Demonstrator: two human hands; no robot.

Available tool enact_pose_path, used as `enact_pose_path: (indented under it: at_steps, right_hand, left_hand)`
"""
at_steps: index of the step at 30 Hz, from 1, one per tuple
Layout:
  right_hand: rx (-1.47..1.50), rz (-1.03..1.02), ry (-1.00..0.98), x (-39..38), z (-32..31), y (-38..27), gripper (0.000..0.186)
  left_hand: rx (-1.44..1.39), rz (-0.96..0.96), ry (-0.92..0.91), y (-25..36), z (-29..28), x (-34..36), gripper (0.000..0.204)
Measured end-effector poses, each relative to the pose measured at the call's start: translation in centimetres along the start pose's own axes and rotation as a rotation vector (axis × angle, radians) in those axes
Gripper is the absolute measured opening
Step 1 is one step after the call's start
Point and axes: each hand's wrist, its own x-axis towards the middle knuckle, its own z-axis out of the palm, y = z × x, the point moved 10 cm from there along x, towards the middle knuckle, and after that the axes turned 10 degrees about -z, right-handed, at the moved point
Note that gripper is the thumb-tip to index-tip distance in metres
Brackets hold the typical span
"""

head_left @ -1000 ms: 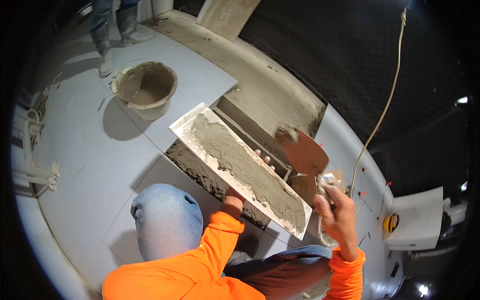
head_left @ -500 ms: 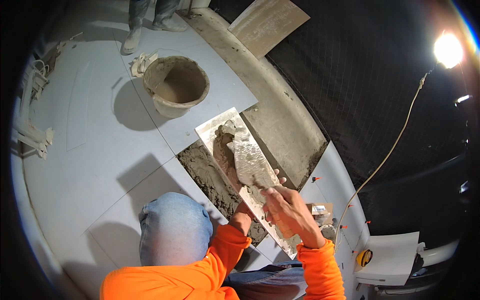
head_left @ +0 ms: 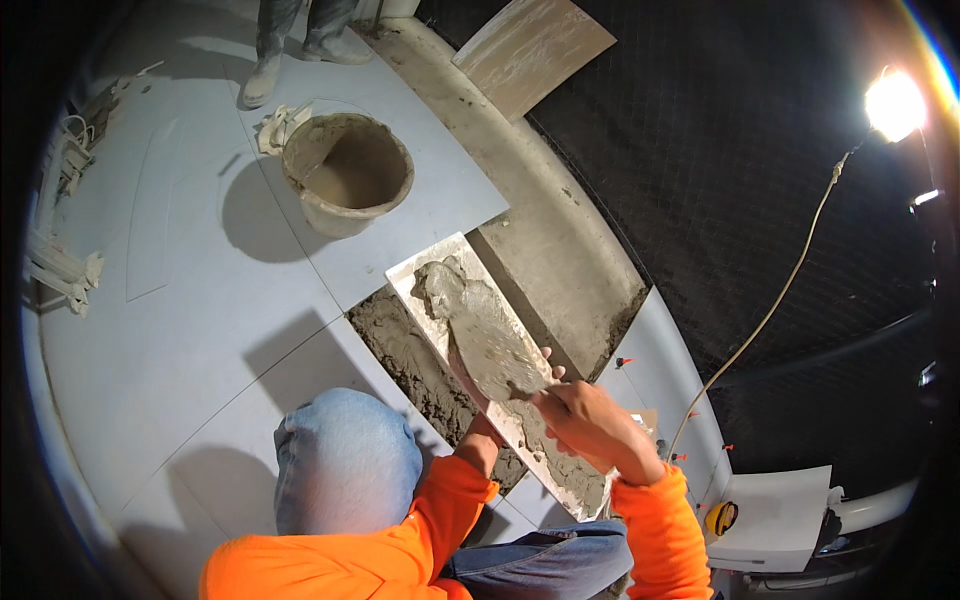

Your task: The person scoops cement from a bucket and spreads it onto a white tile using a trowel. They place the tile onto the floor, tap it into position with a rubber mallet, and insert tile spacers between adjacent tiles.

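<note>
A long pale tile strip [head_left: 566,486] spread with grey mortar lies diagonally across my view, over an exposed mortar bed [head_left: 385,342] between floor tiles. My left hand [head_left: 478,445] grips the strip from beneath, fingertips curled round its far edge. My right hand [head_left: 598,428] is closed on the handle of a trowel, whose mortar-coated blade [head_left: 490,345] lies on the mortar along the strip's upper part. The handle is mostly hidden by my fingers. My jeans-covered knee [head_left: 348,460] is left of my left hand.
A mortar bucket [head_left: 338,218] stands beyond the strip, near another person's boots [head_left: 262,82]. A loose board [head_left: 530,55] is at top. At right are a glowing lamp [head_left: 893,106], its cord [head_left: 770,320], red tile clips [head_left: 624,362] and a yellow round object [head_left: 722,518]. Bare concrete [head_left: 560,270] borders dark mesh.
My right hand has brought the trowel down from above the strip's right side onto its mortar and turned the blade along it. The view has shifted, bringing the lamp into sight.
</note>
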Motion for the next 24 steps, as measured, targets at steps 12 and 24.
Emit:
enact_pose_path:
  at_steps: [12, 24]
  right_hand:
    - [-0.308, -0.313, 0.372, 3.2, -2.1, -3.1, 0.035]
    - [0.551, 0.118, 0.054, 0.1, 3.2, 0.8, 0.058]
  left_hand:
    - [0.017, 0.052, 0.038, 0.6, 0.1, -0.6, 0.082]
    - [-0.031, 0.122, -0.019, 1.3, -0.7, -1.6, 0.084]
